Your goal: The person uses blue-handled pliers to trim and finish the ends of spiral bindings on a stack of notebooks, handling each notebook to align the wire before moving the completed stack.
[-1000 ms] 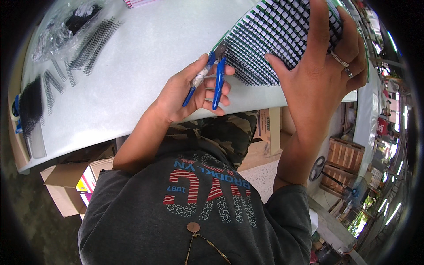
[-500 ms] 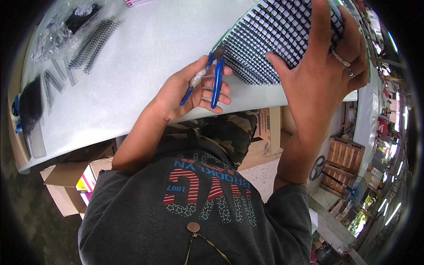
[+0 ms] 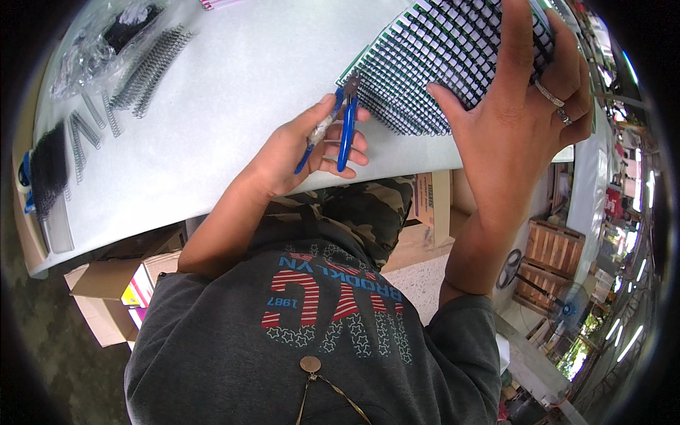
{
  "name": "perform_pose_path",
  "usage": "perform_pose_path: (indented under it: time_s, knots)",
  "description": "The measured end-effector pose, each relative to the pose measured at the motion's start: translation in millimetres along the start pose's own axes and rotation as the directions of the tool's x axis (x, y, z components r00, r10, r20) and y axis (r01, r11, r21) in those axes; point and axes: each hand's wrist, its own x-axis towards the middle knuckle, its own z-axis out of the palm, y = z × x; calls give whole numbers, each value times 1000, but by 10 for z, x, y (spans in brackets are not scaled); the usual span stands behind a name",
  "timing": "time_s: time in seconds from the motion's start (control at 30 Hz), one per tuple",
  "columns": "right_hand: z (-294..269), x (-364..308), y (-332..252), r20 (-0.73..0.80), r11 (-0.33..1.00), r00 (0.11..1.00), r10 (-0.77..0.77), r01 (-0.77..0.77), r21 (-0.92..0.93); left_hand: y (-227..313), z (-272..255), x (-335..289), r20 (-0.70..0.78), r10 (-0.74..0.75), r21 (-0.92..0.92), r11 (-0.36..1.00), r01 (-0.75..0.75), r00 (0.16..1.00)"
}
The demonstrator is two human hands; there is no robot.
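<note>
My left hand (image 3: 297, 145) is closed around blue-handled wire cutters (image 3: 346, 134). One handle has a whitish wrapping, and the handles stand a little apart. Their metal jaws point away from me, at the left edge of a stack of spiral-bound notebooks (image 3: 425, 67). Black wire coils run in rows along the stack's near side, with green cover edges showing. My right hand (image 3: 506, 120), with rings on two fingers, spans the right part of the stack and grips it, thumb on the coils and fingers over the far right side.
Loose black wire coils (image 3: 150, 71) lie on the white table (image 3: 234, 78) at the left, beside a clear plastic bag (image 3: 92, 60). A denser bundle of black coils (image 3: 51, 170) sits at the left edge. Below are an open cardboard box (image 3: 106, 283) and a standing fan (image 3: 567, 308).
The cutters have shifted very slightly at the stack's left edge, and their handles look a little closer together. My right hand and the notebooks have hardly moved.
</note>
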Motion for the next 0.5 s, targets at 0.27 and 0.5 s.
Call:
perform_pose_path:
  time_s: [0.27,0.5]
  knots:
    - [90,12,11,-111,998,994,-11,18,62,29,-44,-6,-135,143,583,811,-38,981]
    - [62,5,5,-89,994,996,3,7,113,11,-93,26,-82,50,353,936,-17,995]
